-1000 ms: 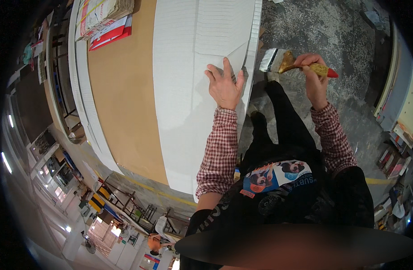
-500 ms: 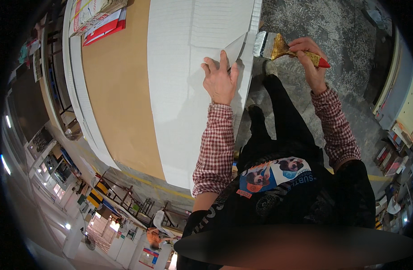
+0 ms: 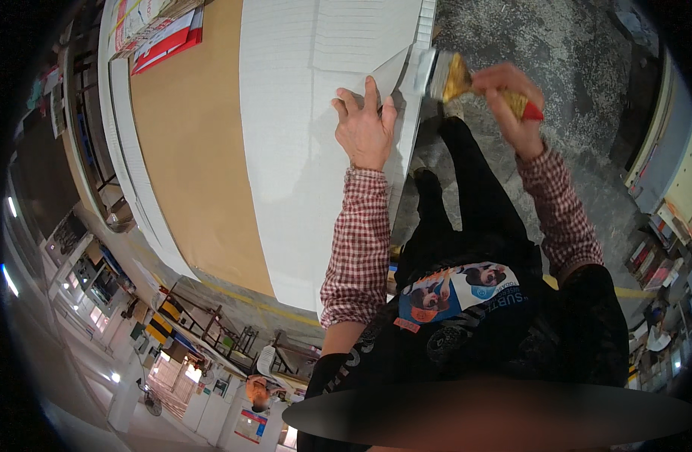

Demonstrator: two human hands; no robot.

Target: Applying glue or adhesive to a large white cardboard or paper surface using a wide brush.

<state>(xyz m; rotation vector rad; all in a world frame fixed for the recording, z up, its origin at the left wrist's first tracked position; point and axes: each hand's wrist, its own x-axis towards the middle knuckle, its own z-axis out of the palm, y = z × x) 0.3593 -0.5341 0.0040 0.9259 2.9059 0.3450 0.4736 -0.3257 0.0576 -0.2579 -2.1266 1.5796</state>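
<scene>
Workshop with a speckled grey floor (image 3: 557, 83), shelving along the right rim and a wide brown worktop (image 3: 191, 158) carrying a stack of white sheets (image 3: 285, 151). Red and white printed packs (image 3: 161, 38) at the far left corner of the worktop.

Left hand (image 3: 365, 128) pressed flat on the white sheets beside their right edge, fingers spread and pointing away from the body, one corner of the top sheet lifted just past the fingertips. Right hand (image 3: 511, 98) well off that edge, over the floor, closed around the red-tipped handle of a wide paintbrush (image 3: 455, 79).

Paintbrush lying crosswise: long axis roughly level across the view, handle out to the right in the fist, pale bristles pointing left at the side of the stack, touching or almost touching it just right of the left hand. Contact hard to tell. Left hand nearer the lifted corner; right hand nearer only through the brush.
</scene>
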